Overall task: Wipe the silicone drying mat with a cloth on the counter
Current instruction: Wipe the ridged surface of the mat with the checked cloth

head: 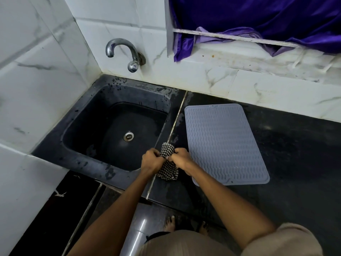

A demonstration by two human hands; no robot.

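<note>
A grey silicone drying mat [224,143] with wavy ridges lies flat on the black counter [295,154], right of the sink. A black-and-white checked cloth [168,168] is bunched between both hands, above the counter strip between the sink and the mat's near left corner. My left hand [152,160] grips the cloth's left side. Its right side is gripped by my right hand [181,158], which hides part of the mat's left edge. The cloth hangs down below the hands.
A black sink [77,126] with a metal drain [128,136] sits left of the mat, under a chrome tap [122,52] on the tiled wall. Purple fabric [258,17] hangs over a ledge behind the counter. Bare feet [170,223] stand on the floor below.
</note>
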